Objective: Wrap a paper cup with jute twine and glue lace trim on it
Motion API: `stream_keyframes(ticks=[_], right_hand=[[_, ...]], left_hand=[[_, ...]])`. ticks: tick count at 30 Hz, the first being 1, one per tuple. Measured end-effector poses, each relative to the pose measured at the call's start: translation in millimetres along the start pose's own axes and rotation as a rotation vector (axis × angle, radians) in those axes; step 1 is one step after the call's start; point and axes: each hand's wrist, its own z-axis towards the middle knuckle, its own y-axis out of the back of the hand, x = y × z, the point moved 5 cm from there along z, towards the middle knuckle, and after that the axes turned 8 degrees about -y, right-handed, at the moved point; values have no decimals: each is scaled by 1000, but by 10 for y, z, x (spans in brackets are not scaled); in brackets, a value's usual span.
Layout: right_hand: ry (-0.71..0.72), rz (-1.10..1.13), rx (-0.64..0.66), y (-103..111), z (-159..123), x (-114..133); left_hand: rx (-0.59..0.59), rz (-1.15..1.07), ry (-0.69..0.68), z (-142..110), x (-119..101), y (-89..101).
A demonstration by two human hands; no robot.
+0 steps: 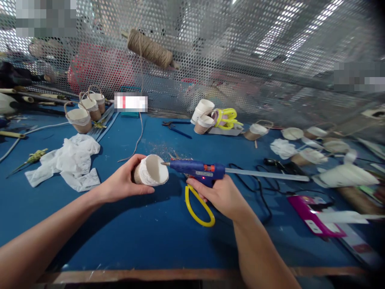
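Note:
A small paper cup (pixel 154 170), white inside with a brown lower part and a white lace band, lies tilted in my left hand (pixel 129 178), its mouth facing right. My left fingers and thumb wrap round it. In my right hand (pixel 221 192) is a blue hot glue gun (pixel 197 168), its red light lit and a long clear glue stick (pixel 267 174) sticking out of the back. The nozzle touches or nearly touches the cup's rim; I cannot tell which. Under the gun lie scissors with yellow handles (pixel 200 206), their blades partly hidden.
White lace fabric (pixel 70 162) and several finished cups with twine handles (pixel 78 120) lie at left. Pliers (pixel 177 127), more cups (pixel 204 112) and yellow-handled scissors (pixel 226 118) sit at the back. A twine spool (pixel 150 49) hangs on the mesh. A black cord (pixel 261 196) and pink packet (pixel 313 216) lie right.

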Motion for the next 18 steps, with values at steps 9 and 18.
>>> stream_keyframes(ticks=[9, 18], right_hand=[[84, -14, 61, 36, -29, 40], [1, -100, 132, 38, -5, -24]], left_hand=[[76, 52, 7, 1, -11, -31], [241, -110, 98, -17, -32, -79]])
